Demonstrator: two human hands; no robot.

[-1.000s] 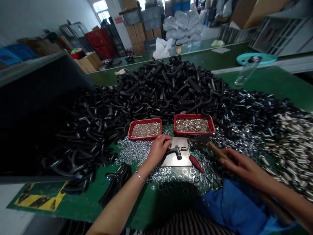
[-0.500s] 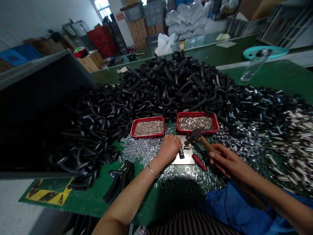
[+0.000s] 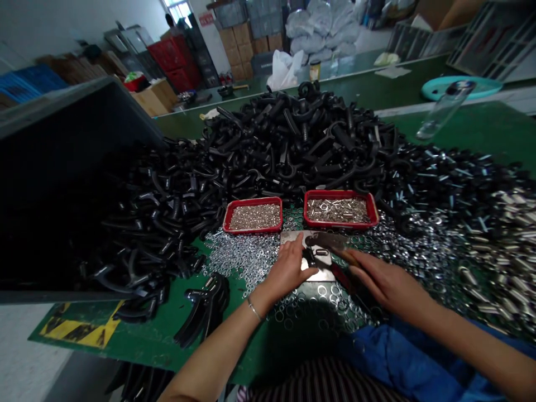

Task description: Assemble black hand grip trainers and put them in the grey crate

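Observation:
My right hand point(image 3: 377, 279) is wrapped round the wooden handle of a hammer point(image 3: 329, 241), whose dark head is over the metal plate point(image 3: 288, 237). On that plate lies my left hand point(image 3: 291, 265), thumb and fingers apart, beside a small black part point(image 3: 309, 257). Whether it touches the part is hard to tell. A small spring point(image 3: 321, 252) lies on the plate to the right of the black part. The red-handled tool point(image 3: 341, 275) rests at the plate's right edge, partly under the hammer's shadow.
Behind the plate stand two red trays point(image 3: 226, 223) point(image 3: 376, 219) of small metal pieces. A tall pile of black parts point(image 3: 293, 134) rises beyond them. Loose rings point(image 3: 288, 312) lie in front, a grey bin point(image 3: 84, 100) at left, a clear bottle point(image 3: 446, 109) at back right.
My left hand has opened, its fingers spreading from a closed pose over the black part. The hammer has come down and left, and my right hand has closed further round its handle.

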